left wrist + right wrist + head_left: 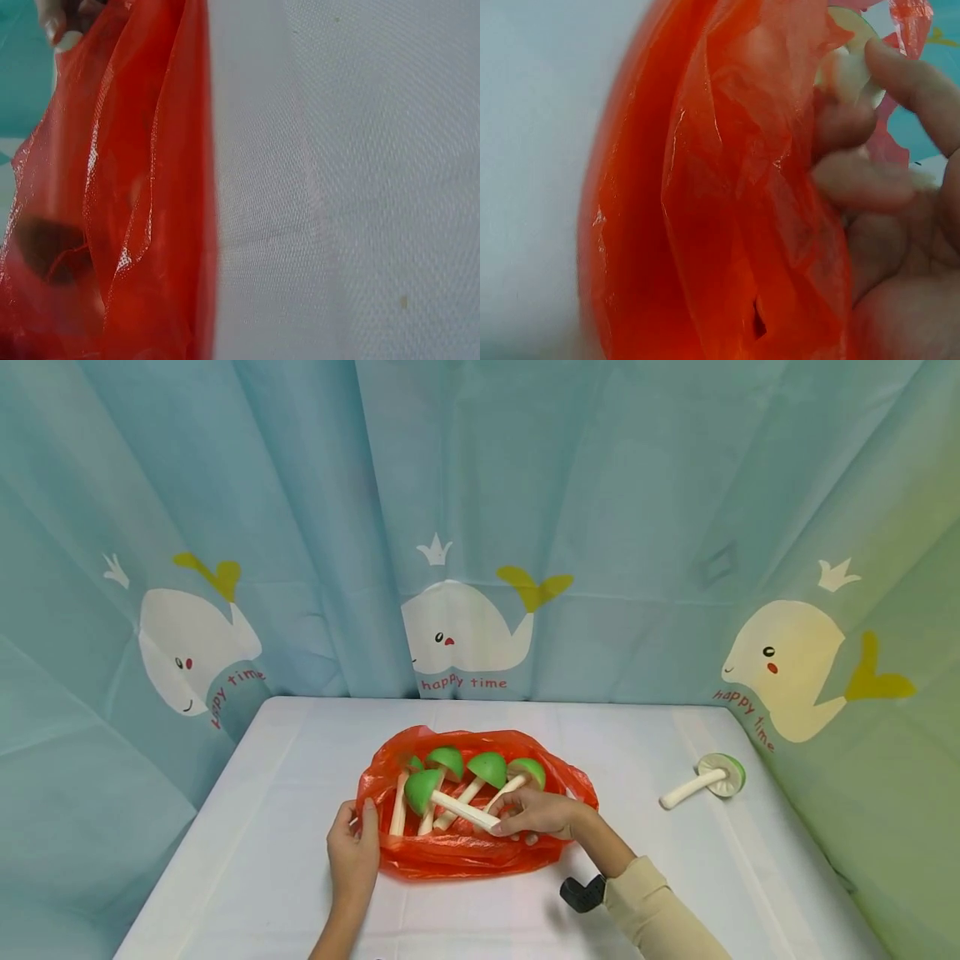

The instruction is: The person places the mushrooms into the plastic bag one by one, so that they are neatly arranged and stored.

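Observation:
A red plastic bag lies with its mouth spread, several green-capped mushrooms with pale stems inside it. My left hand grips the bag's left edge, the thumb at the rim. Over the bag's front part, my right hand pinches the stem end of a mushroom, whose green cap points left above the others. In the right wrist view, curled fingers show beside the red film, partly behind it. The left wrist view has the bag's side and a dark shape through the film.
Another green-capped mushroom lies on its side at the right of the white table. Behind the table hangs a blue curtain printed with whales. A black device sits under the right wrist.

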Demonstrator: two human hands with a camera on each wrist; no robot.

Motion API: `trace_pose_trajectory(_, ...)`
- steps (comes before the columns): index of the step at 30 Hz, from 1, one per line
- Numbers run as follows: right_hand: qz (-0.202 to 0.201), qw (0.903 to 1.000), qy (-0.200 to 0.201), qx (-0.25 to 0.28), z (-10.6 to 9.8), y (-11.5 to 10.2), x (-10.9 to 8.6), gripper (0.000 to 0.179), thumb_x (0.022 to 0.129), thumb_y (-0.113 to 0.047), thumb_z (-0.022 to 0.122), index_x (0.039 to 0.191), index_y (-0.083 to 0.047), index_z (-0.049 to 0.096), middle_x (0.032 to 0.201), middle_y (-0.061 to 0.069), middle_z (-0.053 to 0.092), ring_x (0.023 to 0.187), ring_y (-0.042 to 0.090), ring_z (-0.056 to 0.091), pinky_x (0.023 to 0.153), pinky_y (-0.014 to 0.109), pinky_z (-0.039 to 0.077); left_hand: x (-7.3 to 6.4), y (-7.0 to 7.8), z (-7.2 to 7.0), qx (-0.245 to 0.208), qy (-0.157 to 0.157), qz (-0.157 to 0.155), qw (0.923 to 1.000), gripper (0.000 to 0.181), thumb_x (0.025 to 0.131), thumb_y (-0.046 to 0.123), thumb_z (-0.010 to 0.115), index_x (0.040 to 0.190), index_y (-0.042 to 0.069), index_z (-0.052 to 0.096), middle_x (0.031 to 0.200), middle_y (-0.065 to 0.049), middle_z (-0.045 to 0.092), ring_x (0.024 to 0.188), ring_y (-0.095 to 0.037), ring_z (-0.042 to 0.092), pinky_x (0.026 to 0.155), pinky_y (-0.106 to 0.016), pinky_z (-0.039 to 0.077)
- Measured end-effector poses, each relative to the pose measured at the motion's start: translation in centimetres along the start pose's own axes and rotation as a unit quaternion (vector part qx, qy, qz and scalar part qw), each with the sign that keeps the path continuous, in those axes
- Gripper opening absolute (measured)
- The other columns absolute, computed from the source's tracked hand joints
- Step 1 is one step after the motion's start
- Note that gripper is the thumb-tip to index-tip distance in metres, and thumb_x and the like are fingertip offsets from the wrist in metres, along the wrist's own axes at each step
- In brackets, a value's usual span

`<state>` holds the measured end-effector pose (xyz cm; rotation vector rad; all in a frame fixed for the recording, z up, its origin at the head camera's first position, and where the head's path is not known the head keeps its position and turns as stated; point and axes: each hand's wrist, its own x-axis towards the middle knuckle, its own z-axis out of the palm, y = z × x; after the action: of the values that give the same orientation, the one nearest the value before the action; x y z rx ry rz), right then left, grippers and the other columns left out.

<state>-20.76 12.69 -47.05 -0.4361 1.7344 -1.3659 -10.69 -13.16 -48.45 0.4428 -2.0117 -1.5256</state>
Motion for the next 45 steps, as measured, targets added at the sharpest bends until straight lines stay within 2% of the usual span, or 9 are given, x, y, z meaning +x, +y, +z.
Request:
trace_pose_trajectory(9,-0.022,0.9953,0.059,-0.073,0.1,0.3,-0.9,0.038,0.086,-0.018,0.069,0.114,0.003,0.053,0.081,0.004,0.057,0.050,0.013,0.036,0.047,0.022,0.033,-0.1,-0.2,0.1,-0.013,0.002,0.021,0.9997,0.015,0.095,0.007,0.052,0.091,-0.006,0.058,0.087,-0.016,0.060,0.076,-0.017,0.056,0.063,-0.011,0.044)
trace_pose_trajectory(16,-0.031,0.9826,0.133,-0.126,0.4,0.0,-2.0,0.035,0.087,-0.027,0.067,0.109,-0.002,0.055,0.080,0.005,0.051,0.057,0.015,0.042,0.053,0.027,0.036,-0.1,0.0,0.3,-0.028,0.001,0.025,0.9993,0.014,0.094,0.003,0.052,0.088,-0.009,0.056,0.081,-0.015,0.057,0.069,-0.019,0.056,0.057,-0.013,0.044)
trace_pose_trajectory(18,-0.048,0.9763,0.152,-0.147,0.5,-0.2,-2.2,0.033,0.087,-0.028,0.067,0.107,-0.004,0.056,0.085,0.004,0.053,0.066,0.017,0.047,0.058,0.029,0.040,-0.2,1.0,0.1,-0.032,0.000,0.025,0.9992,0.013,0.094,0.001,0.052,0.088,-0.010,0.056,0.082,-0.019,0.057,0.069,-0.014,0.056,0.058,-0.012,0.044)
trace_pose_trajectory(22,-0.105,0.9542,0.175,-0.219,1.1,-0.4,-2.0,0.025,0.088,-0.024,0.067,0.104,-0.006,0.060,0.088,0.000,0.056,0.078,0.016,0.051,0.065,0.028,0.045,-0.2,0.9,0.1,-0.031,-0.001,0.022,0.9993,0.012,0.093,-0.001,0.051,0.088,-0.011,0.056,0.080,-0.021,0.058,0.067,-0.011,0.054,0.058,-0.012,0.043)
trace_pose_trajectory(25,-0.152,0.9318,0.179,-0.277,1.8,-0.5,-1.5,0.019,0.088,-0.019,0.067,0.100,-0.005,0.063,0.086,-0.002,0.056,0.082,0.016,0.052,0.066,0.025,0.046,0.1,-0.5,0.4,-0.030,0.000,0.024,0.9993,0.011,0.093,-0.001,0.051,0.088,-0.010,0.056,0.080,-0.021,0.058,0.067,-0.012,0.055,0.058,-0.012,0.043)
trace_pose_trajectory(28,-0.173,0.9219,0.174,-0.300,2.4,-0.6,-1.1,0.016,0.087,-0.014,0.068,0.098,-0.003,0.064,0.081,-0.003,0.056,0.088,0.020,0.050,0.066,0.024,0.046,0.1,-0.3,0.3,-0.029,-0.002,0.022,0.9993,0.011,0.093,-0.001,0.051,0.089,-0.011,0.056,0.083,-0.021,0.058,0.070,-0.015,0.056,0.060,-0.012,0.044)
trace_pose_trajectory(31,-0.169,0.9220,0.172,-0.303,2.8,-0.7,-1.0,0.015,0.087,-0.013,0.068,0.097,-0.003,0.065,0.077,-0.005,0.057,0.101,0.023,0.043,0.067,0.023,0.047,-0.2,0.4,0.0,-0.008,0.008,0.025,0.9996,0.013,0.094,0.002,0.052,0.089,-0.008,0.058,0.084,-0.013,0.058,0.076,-0.012,0.055,0.066,-0.011,0.044)
trace_pose_trajectory(35,-0.159,0.9248,0.167,-0.303,3.1,-0.8,-1.0,0.017,0.088,-0.016,0.067,0.099,-0.004,0.064,0.077,-0.007,0.059,0.094,0.020,0.049,0.066,0.023,0.047,-0.5,1.7,-0.7,0.012,0.024,0.034,0.9990,0.016,0.094,0.007,0.053,0.087,-0.006,0.059,0.080,-0.008,0.055,0.075,-0.008,0.050,0.066,-0.012,0.042)
trace_pose_trajectory(45,-0.155,0.9214,0.209,-0.289,3.0,-0.5,-2.3,0.020,0.087,-0.019,0.068,0.102,-0.006,0.063,0.082,-0.006,0.055,0.072,0.012,0.052,0.061,0.025,0.046,-0.5,3.8,-1.4,-0.010,0.001,0.001,0.9999,0.021,0.096,0.013,0.053,0.089,-0.007,0.059,0.078,-0.016,0.056,0.068,-0.014,0.050,0.058,-0.014,0.042)
